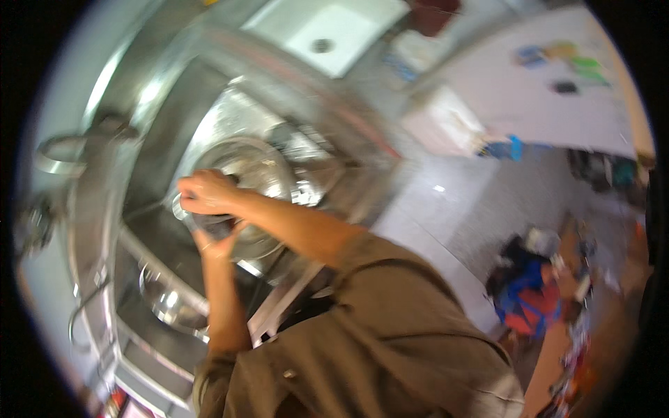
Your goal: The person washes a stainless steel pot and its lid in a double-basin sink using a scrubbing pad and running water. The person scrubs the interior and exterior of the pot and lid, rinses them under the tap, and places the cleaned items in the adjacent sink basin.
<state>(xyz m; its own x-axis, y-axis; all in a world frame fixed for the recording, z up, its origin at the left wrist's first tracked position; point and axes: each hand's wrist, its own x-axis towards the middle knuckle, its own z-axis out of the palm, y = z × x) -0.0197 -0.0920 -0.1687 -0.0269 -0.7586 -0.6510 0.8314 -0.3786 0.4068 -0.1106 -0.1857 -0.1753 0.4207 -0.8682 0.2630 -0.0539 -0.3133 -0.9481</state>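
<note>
Both my hands are together over a stainless steel sink (143,198), at a blurred dark object (215,225), perhaps a cup or small pot. My left hand (213,243) holds it from below. Over its top, my right hand (206,192) is curled tightly, and its fingers hide part of the object. Just beyond and beneath them sits a large round metal basin (272,157) with shiny, wet-looking contents. A clear or shiny rim (179,206) shows beside my right knuckles; what it belongs to is unclear.
A steel bowl (172,298) lies in the neighbouring sink compartment, beside my left forearm. Curved faucets (60,154) rise along the back edge. A white basin (324,31) stands beyond the sink. At right, a white box (444,117) and a blue-red pile (528,298) are on the floor.
</note>
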